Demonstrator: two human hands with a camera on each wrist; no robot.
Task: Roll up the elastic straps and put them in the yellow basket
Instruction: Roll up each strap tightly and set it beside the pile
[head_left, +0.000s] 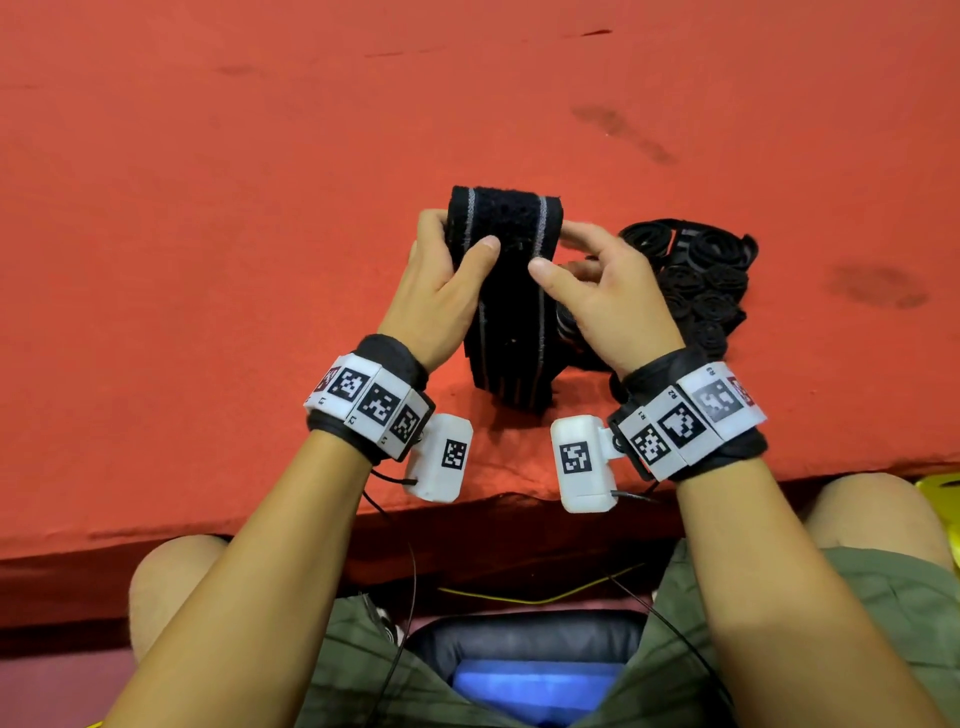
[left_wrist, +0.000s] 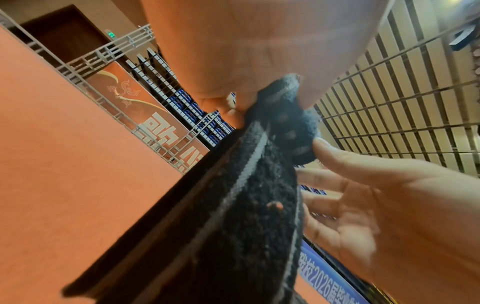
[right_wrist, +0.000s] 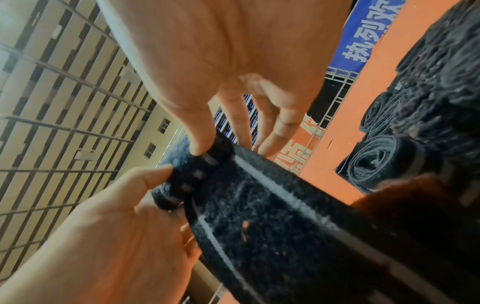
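Note:
A black elastic strap (head_left: 506, 312) with grey stripes stands upright over the red table, its top end rolled into a small coil (left_wrist: 291, 131). My left hand (head_left: 460, 234) grips the coil's left side, thumb on the front and fingers behind. My right hand (head_left: 553, 249) pinches the coil's right end between thumb and index finger; its thumb (right_wrist: 201, 144) presses on the roll. The strap's loose tail (right_wrist: 285, 226) hangs down to the table. A sliver of yellow (head_left: 937, 486), possibly the basket, shows at the far right edge below the table.
A heap of rolled black straps (head_left: 696, 280) lies on the red tablecloth (head_left: 260, 208) just right of my right hand, also seen in the right wrist view (right_wrist: 384, 160). The table's front edge (head_left: 467, 512) runs close above my knees.

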